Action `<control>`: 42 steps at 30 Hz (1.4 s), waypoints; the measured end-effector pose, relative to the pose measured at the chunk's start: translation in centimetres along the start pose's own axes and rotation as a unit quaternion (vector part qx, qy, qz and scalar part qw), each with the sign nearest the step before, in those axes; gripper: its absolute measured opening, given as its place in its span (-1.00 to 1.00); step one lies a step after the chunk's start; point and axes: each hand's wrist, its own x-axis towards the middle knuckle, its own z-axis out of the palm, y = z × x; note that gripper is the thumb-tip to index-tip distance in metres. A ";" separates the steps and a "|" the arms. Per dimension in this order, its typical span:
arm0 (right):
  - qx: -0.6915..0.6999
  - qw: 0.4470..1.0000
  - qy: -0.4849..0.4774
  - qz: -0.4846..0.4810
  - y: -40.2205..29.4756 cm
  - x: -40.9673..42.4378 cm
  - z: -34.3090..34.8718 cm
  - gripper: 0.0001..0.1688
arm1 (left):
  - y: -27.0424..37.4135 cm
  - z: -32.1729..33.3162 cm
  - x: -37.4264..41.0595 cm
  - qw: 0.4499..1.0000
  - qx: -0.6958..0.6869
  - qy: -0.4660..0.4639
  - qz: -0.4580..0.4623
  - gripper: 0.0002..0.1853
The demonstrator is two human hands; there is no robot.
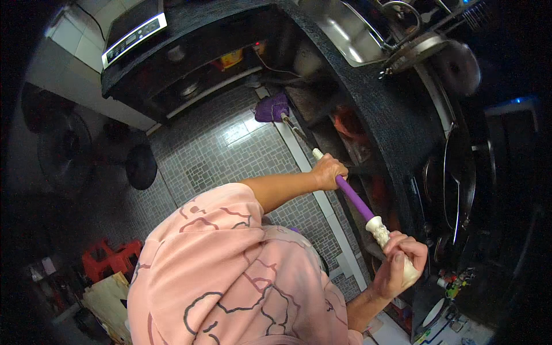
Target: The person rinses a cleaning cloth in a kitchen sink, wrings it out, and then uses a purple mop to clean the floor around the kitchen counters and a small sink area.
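A mop with a purple handle (pixel 354 197) runs slantwise across the view. My left hand (pixel 330 171) grips its shaft partway down, just above a cream-coloured collar (pixel 318 153). Around the cream textured grip at its upper end, my right hand (pixel 401 263) is closed. The purple mop head (pixel 271 108) rests on the grey tiled floor (pixel 233 159), against the pale strip along the base of the right-hand cabinets. Part of the thin lower shaft looks dark and is hard to make out.
A black counter (pixel 366 95) with a steel sink (pixel 345 32) curves along the right, with pans beside it. Open shelves (pixel 319 129) lie below. An induction cooktop (pixel 133 39) stands at upper left. A fan (pixel 64 142) and a red plastic stool (pixel 110 258) are on the left.
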 end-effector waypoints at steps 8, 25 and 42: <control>0.033 0.991 0.060 -0.118 -7.5 -2.8 -6.8 -0.74 | 13.3 2.4 -2.6 0.988 -0.112 -0.107 0.019 -0.88; 0.079 0.980 0.163 -0.082 0.7 -10.7 -14.9 -0.75 | 11.6 9.8 -4.2 0.971 -0.029 -0.225 0.071 -0.90; 0.166 0.928 0.232 0.240 13.2 -20.3 -16.7 -0.90 | 0.7 15.9 -7.7 0.870 0.247 -0.424 0.041 -0.89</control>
